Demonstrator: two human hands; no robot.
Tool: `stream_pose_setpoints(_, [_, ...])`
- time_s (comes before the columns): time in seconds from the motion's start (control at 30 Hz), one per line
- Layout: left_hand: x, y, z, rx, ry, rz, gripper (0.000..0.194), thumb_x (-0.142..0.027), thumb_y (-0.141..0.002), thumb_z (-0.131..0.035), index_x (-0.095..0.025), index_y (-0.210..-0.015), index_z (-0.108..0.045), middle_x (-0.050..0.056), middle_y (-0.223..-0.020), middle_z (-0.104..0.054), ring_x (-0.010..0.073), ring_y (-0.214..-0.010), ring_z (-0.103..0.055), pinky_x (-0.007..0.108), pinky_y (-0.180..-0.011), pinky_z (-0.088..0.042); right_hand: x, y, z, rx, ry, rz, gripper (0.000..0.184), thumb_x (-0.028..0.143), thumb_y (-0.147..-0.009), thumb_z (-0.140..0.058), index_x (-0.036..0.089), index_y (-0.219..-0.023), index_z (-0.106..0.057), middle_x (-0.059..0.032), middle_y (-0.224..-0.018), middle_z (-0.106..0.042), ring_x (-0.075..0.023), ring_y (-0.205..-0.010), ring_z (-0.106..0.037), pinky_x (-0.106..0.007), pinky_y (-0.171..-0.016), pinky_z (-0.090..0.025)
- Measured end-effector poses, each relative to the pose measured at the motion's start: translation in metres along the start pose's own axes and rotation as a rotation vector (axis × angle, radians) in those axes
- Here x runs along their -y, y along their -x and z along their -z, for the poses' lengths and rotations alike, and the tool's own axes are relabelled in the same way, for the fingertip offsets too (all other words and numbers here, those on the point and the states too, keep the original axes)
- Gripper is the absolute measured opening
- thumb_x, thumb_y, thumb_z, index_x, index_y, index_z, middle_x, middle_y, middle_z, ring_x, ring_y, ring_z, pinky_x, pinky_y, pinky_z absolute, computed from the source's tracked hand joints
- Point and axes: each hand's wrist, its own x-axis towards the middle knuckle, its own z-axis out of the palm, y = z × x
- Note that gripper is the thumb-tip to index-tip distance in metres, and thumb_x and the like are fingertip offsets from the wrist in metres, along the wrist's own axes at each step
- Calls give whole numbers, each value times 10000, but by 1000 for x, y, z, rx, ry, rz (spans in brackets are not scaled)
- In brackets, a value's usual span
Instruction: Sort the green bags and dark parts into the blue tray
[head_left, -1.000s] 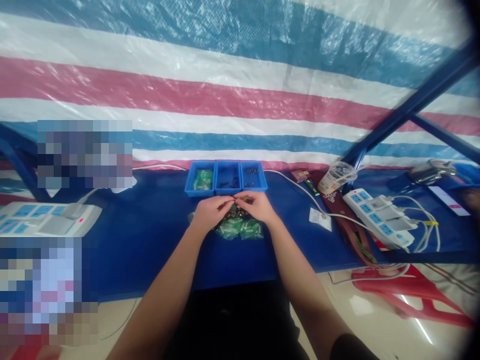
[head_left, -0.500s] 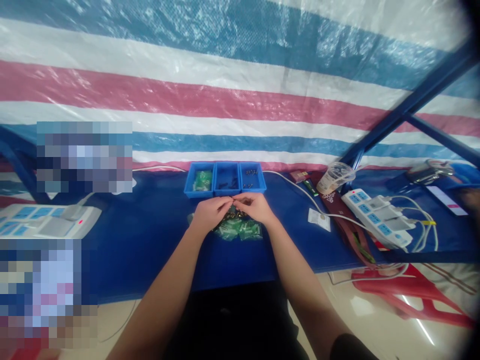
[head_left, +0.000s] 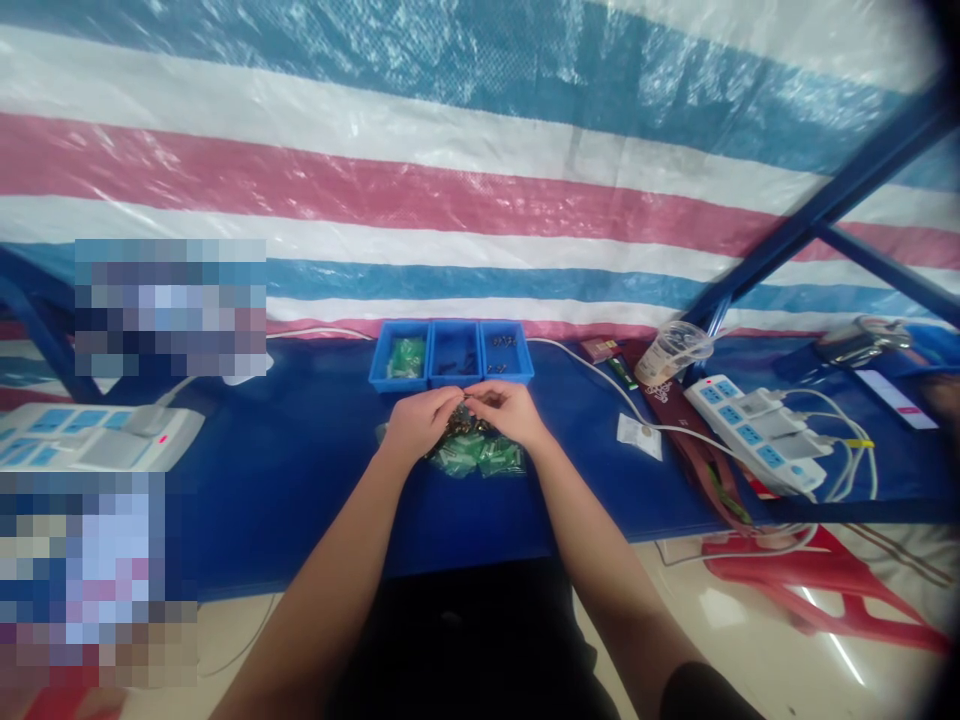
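Observation:
My left hand (head_left: 422,418) and my right hand (head_left: 510,408) meet over a small pile on the blue table, their fingertips pinched close together. Whatever sits between the fingers is too small to name. Beneath them lie brassy metal pieces (head_left: 466,424) and green plastic packets (head_left: 469,456). Just beyond my hands stand three joined blue bins: the left bin (head_left: 381,372) holds green packets, the middle bin (head_left: 453,333) dark small parts, and the right bin (head_left: 517,380) small metal parts.
To the right are a plastic cup (head_left: 667,355), a small white packet (head_left: 639,437), and a power strip (head_left: 754,435) with cables. Another power strip (head_left: 180,425) lies at left. A blue frame bar (head_left: 787,235) slants at right, above a red stool (head_left: 840,590).
My fingertips still meet over the pile, with only slight finger movement. The whole view has shifted slightly.

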Motion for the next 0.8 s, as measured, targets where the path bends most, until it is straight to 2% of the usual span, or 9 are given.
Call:
stream_pose_setpoints(0.27, [-2,-2,3,5,-36,-17,312,-361,-979,-436,-225,-1038,-710,32,-1022,-752,180,-896,-707,258,-794,-507,-6,-1,-3,7,-39,-8,346,426,-738,-762,177,-976,-722,-48,-808,-728,-152,-659,-673,-278,-610,-556])
stream_pose_setpoints(0.4, [-6,-2,4,25,-14,27,289,-380,-971,-462,-236,-1043,-702,11,-930,-756,154,-782,-699,236,-716,-493,-4,-1,-2,-8,-37,1,341,428,-740,-758,181,-972,-722,-45,-811,-729,-152,-655,-674,-279,-607,-561])
stream_pose_setpoints(0.5, [-7,-1,3,-23,21,69,290,-407,-944,-512,-238,-1102,-688,8,-904,-755,135,-701,-680,227,-677,-493,-1,-1,-2,-24,-45,3,338,426,-738,-756,179,-967,-721,-50,-836,-738,-165,-698,-693,-291,-644,-574])
stream_pose_setpoints(0.7, [-3,0,0,-84,62,30,282,-391,-951,-496,-225,-1006,-717,26,-992,-755,160,-839,-703,248,-787,-513,1,-1,-2,-27,-47,9,334,422,-733,-757,183,-962,-723,-51,-825,-742,-178,-703,-703,-301,-638,-577])
stream_pose_setpoints(0.8, [-3,0,1,-58,57,33,280,-385,-956,-484,-223,-1006,-707,20,-957,-753,146,-792,-693,234,-759,-500,1,0,-3,-18,-50,6,335,422,-733,-758,184,-966,-725,-52,-829,-744,-174,-688,-699,-306,-644,-582])
